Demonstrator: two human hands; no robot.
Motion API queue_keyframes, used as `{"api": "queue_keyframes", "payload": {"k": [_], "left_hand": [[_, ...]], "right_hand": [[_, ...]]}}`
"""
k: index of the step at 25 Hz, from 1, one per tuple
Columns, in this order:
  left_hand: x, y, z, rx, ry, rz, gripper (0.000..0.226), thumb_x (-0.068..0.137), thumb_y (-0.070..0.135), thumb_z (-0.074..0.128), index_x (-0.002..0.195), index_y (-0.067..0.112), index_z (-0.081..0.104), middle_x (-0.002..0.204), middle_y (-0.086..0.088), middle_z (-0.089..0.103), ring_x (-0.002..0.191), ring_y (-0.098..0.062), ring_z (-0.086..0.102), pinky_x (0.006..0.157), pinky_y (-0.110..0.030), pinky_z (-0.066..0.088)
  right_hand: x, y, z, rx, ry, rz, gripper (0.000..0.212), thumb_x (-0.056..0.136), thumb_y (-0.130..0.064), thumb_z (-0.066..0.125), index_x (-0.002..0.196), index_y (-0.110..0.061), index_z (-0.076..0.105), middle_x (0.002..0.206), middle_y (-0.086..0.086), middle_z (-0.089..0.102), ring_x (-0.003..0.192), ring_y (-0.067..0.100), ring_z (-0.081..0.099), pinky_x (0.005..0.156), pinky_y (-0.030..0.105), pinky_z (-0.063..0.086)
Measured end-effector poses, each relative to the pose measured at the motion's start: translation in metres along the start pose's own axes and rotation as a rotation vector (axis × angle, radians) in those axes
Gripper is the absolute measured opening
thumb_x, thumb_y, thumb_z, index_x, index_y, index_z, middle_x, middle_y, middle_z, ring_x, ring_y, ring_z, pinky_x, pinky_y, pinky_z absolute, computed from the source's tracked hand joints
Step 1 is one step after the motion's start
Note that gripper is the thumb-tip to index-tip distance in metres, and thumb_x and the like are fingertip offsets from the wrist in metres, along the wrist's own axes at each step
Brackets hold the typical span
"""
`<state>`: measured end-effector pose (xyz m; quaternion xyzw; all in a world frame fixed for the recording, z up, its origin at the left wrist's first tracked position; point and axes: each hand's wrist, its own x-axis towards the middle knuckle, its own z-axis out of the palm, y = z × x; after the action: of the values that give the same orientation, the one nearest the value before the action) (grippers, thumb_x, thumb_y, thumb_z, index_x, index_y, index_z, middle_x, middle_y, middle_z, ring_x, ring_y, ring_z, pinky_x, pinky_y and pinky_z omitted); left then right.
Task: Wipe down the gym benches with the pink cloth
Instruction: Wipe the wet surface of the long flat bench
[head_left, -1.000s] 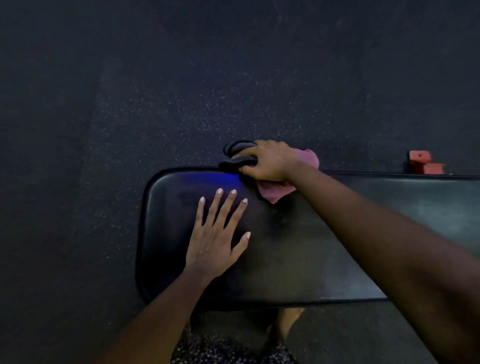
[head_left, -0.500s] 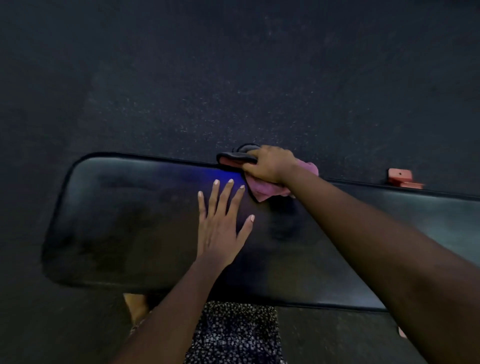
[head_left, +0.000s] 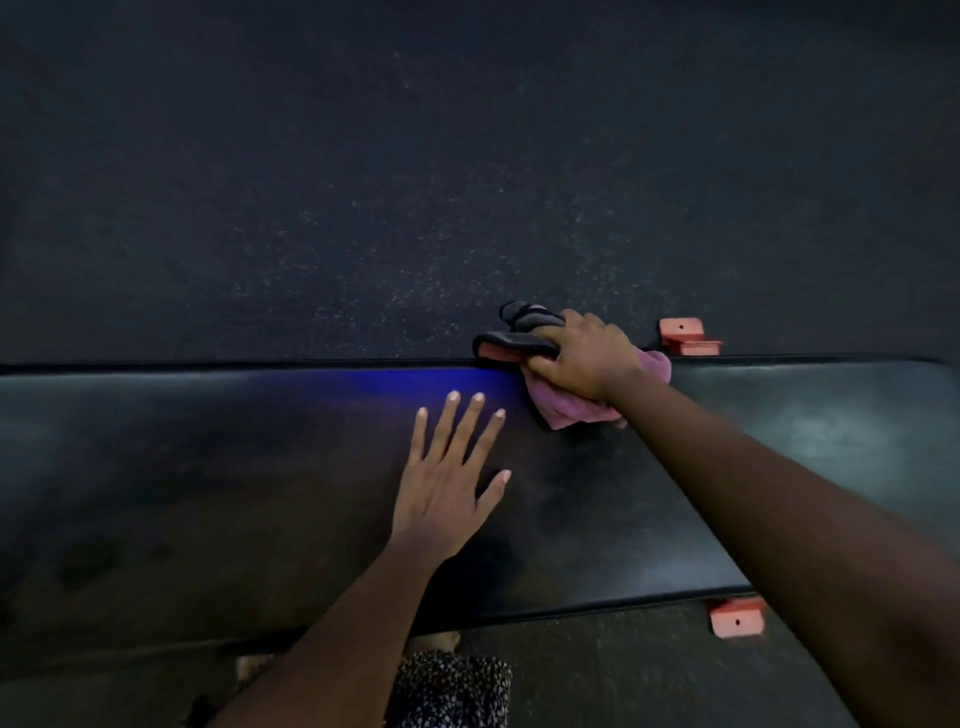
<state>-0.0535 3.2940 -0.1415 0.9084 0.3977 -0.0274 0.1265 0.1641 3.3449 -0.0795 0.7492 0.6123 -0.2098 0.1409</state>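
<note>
A person bends over the black gym bench (head_left: 208, 467) with the pink cloth (head_left: 571, 410) at its far edge.
The right hand (head_left: 582, 358) presses the cloth on the far edge of the pad, its fingers curled around it and around a dark piece (head_left: 511, 340) which I cannot identify. The left hand (head_left: 447, 488) lies flat on the pad near the cloth, its fingers straight and spread, grasping nothing.

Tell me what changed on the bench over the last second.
The right hand has dragged the pink cloth rightward along the far edge of the bench, and the left hand has followed; the bench's rounded left end has left the view. A red bracket now shows under the near edge. Unchanged: right hand grips the cloth, left hand lies flat.
</note>
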Motion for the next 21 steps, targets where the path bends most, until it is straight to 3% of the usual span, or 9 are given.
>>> {"api": "queue_keyframes", "payload": {"k": [4,9,12,14,16,21], "left_hand": [[0.000,-0.001,0.004,0.035,0.032,0.007,0.065,0.091,0.054,0.023,0.148,0.023,0.014,0.155,-0.005,0.012,0.144,-0.025,0.004,0.112,-0.051,0.009],[0.000,0.001,0.000,0.017,-0.008,0.015,0.065,0.090,0.052,0.025,0.147,0.023,0.015,0.155,-0.007,0.016,0.144,-0.026,0.007,0.113,-0.050,0.007],[0.002,0.004,-0.007,-0.024,-0.047,-0.024,0.065,0.089,0.052,0.022,0.147,0.024,0.014,0.156,-0.006,0.016,0.144,-0.024,0.001,0.115,-0.047,-0.003],[0.007,0.018,-0.015,-0.126,-0.081,-0.062,0.067,0.087,0.054,0.012,0.148,0.026,0.009,0.158,-0.003,0.004,0.143,-0.019,-0.015,0.115,-0.040,-0.017],[0.020,0.042,-0.020,-0.183,-0.098,-0.039,0.069,0.085,0.055,0.006,0.148,0.026,0.007,0.158,0.000,-0.001,0.140,-0.016,-0.020,0.111,-0.037,-0.020],[0.070,0.108,-0.011,-0.162,-0.040,0.075,0.062,0.090,0.048,0.016,0.147,0.022,0.021,0.156,-0.004,0.017,0.144,-0.019,-0.002,0.114,-0.042,-0.008]], "right_hand": [[-0.008,0.027,-0.005,-0.048,-0.005,0.029,0.047,0.091,-0.052,0.039,0.136,-0.036,0.041,0.127,0.010,0.044,0.117,0.030,0.045,0.094,0.044,0.039],[0.004,-0.011,0.006,0.065,0.050,0.001,0.046,0.090,-0.048,0.041,0.134,-0.037,0.044,0.135,0.009,0.044,0.122,0.031,0.041,0.097,0.043,0.033],[0.005,-0.008,0.014,0.051,0.070,0.065,0.049,0.087,-0.053,0.041,0.132,-0.034,0.047,0.131,0.009,0.046,0.121,0.031,0.041,0.096,0.045,0.031],[0.007,0.005,0.011,0.065,0.026,0.108,0.052,0.087,-0.055,0.041,0.132,-0.031,0.048,0.132,0.010,0.045,0.122,0.031,0.040,0.098,0.047,0.031],[0.009,0.026,0.009,0.084,0.013,0.146,0.053,0.087,-0.055,0.042,0.132,-0.029,0.049,0.132,0.010,0.046,0.123,0.032,0.040,0.098,0.047,0.032],[-0.007,0.110,0.012,0.102,0.048,0.181,0.050,0.087,-0.052,0.045,0.130,-0.028,0.052,0.129,0.010,0.047,0.121,0.031,0.042,0.097,0.046,0.034]]}}
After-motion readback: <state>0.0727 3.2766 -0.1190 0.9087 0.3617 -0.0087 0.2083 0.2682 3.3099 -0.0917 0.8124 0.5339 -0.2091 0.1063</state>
